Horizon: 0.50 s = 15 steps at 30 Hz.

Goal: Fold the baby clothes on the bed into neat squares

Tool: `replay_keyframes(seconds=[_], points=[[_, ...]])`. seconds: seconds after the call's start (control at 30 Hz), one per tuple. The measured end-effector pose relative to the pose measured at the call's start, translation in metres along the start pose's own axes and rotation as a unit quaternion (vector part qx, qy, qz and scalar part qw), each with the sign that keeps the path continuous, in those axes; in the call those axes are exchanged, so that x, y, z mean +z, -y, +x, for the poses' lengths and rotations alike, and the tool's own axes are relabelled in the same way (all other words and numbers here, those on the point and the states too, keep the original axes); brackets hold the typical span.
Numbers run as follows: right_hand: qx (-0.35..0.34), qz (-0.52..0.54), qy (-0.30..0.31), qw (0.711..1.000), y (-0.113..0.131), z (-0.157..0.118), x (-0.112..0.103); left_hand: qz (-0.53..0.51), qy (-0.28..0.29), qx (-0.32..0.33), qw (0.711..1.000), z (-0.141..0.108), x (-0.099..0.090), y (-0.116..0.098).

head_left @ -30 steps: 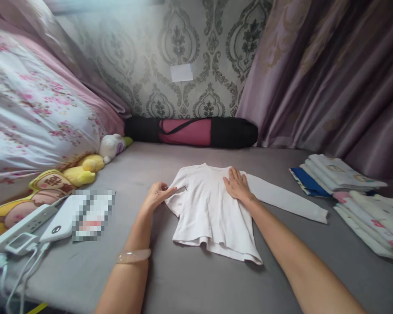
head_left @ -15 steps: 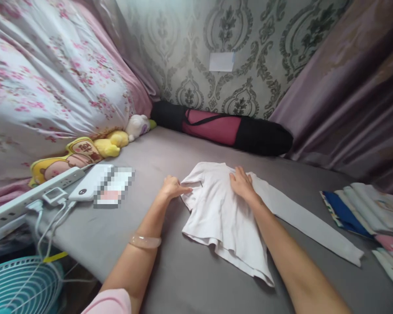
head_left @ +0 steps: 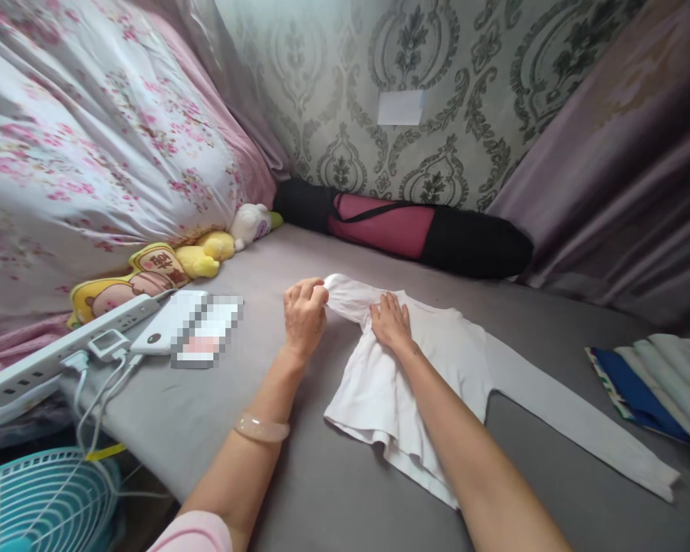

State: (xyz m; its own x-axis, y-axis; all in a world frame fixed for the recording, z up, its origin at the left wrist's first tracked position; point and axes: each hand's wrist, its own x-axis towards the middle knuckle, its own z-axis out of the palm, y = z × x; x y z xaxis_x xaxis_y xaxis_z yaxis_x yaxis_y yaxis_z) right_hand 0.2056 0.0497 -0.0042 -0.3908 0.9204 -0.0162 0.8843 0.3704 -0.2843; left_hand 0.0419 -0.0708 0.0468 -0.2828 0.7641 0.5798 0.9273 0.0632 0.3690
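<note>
A white long-sleeved shirt (head_left: 437,345) lies on the grey bed surface, its right-hand sleeve stretched out toward the lower right. My left hand (head_left: 306,316) is closed in a pinch on the end of the other, bunched sleeve, at the shirt's upper left. My right hand (head_left: 391,320) lies flat with fingers spread on the shirt near that shoulder, pressing on the cloth without gripping it. The lower hem is wavy, and part of it is hidden by my right forearm.
Folded clothes (head_left: 655,383) are stacked at the right. A black and red long bag (head_left: 379,226) lies along the wall. Plush toys (head_left: 201,257), a power strip (head_left: 120,314), a white device (head_left: 169,322) and a blue fan (head_left: 40,498) are at the left.
My left hand has closed on the sleeve and pulled it out to the upper left. My right hand has shifted left across the shirt. The view has turned slightly.
</note>
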Motion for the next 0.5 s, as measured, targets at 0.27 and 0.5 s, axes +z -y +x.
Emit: replay_keyframes(seconds=[0.27,0.5], points=[[0.000,-0.015,-0.015,1.000,0.002,-0.004,0.000,0.067,0.217,-0.085,0.970,-0.007,0.007,0.035],[-0.008,-0.033,-0.016,0.999,0.003,-0.006,0.002,0.128,0.156,-0.321,0.925,0.010,-0.003,0.060]])
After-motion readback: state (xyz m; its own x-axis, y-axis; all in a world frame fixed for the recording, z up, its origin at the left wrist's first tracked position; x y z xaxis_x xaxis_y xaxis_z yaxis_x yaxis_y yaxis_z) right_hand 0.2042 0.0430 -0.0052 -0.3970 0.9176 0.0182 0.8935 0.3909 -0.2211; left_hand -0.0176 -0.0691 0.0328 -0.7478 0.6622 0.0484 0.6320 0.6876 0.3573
